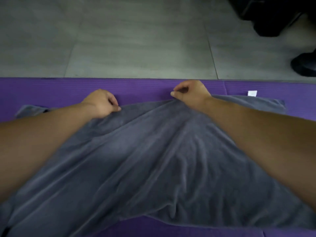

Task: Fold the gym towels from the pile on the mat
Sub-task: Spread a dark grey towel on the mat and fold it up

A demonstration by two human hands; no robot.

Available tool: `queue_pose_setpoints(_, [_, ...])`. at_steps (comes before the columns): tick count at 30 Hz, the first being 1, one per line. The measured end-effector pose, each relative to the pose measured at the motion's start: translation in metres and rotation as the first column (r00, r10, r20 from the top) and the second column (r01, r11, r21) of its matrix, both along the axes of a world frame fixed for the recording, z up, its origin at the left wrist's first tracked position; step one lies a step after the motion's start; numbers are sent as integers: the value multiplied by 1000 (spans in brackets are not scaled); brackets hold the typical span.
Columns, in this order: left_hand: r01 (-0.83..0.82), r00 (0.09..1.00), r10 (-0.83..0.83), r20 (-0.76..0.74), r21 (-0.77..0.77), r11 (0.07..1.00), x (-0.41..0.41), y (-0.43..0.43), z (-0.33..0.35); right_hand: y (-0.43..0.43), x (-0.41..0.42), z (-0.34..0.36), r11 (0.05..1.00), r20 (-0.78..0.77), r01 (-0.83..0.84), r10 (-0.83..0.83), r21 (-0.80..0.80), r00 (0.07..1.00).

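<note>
A large grey towel [145, 159] lies spread and wrinkled over the purple mat [51, 89]. My left hand [100, 103] pinches the towel's far edge left of centre. My right hand [191, 93] pinches the same far edge right of centre, lifting it slightly. A white label [252, 93] sticks out at the towel's far right corner. The far left corner is curled. Both forearms reach across the cloth. No pile of other towels is in view.
Grey tiled floor [136, 40] lies beyond the mat's far edge. Dark objects, possibly a bag [273, 14] and a shoe [304, 65], sit on the floor at the upper right.
</note>
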State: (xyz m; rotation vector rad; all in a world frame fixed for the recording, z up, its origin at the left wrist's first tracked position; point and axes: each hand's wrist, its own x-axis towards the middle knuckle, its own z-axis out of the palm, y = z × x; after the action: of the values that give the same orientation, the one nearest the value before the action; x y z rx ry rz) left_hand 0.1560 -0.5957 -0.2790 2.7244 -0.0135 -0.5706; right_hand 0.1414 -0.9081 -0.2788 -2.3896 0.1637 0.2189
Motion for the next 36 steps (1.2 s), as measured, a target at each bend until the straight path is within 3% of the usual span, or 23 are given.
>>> queue_pose_setpoints(7, [-68, 973, 116, 199, -235, 970, 10, 11, -11, 34, 12, -6, 980, -105, -71, 52, -187, 993])
queue_pose_setpoints(13, [-63, 961, 116, 250, -210, 976, 14, 13, -19, 43, 25, -10, 978, -93, 34, -54, -204, 994])
queue_pose_setpoints(17, [-80, 934, 129, 333, -158, 984, 16, 9, -21, 58, 31, -11, 916, -28, 134, -156, -378, 987])
queue_pose_setpoints(20, [-69, 946, 127, 299, -197, 978, 12, 23, -16, 75, 22, -7, 857, 6, 48, -52, -513, 999])
queue_pose_setpoints(23, [-66, 959, 115, 259, -190, 980, 11, 78, -7, 98, 4, -8, 900, 108, -124, 185, -417, 977])
queue_pose_setpoints(26, [-112, 970, 112, 216, -11, 994, 10, 155, -2, 135, -3, -12, 914, 121, -292, 336, -280, 934])
queue_pose_setpoints(28, [-144, 978, 112, 175, 183, 973, 6, 202, -3, 167, 2, -13, 915, 95, -324, 354, -241, 930])
queue_pose_setpoints(30, [-149, 985, 115, 131, 283, 948, 0, 234, -6, 200, 9, -11, 922, 93, -311, 339, -229, 936])
queue_pose_setpoints(36, [-205, 965, 170, 197, 168, 964, -3, 258, -8, 251, 28, -9, 928, -69, -226, 215, -297, 974])
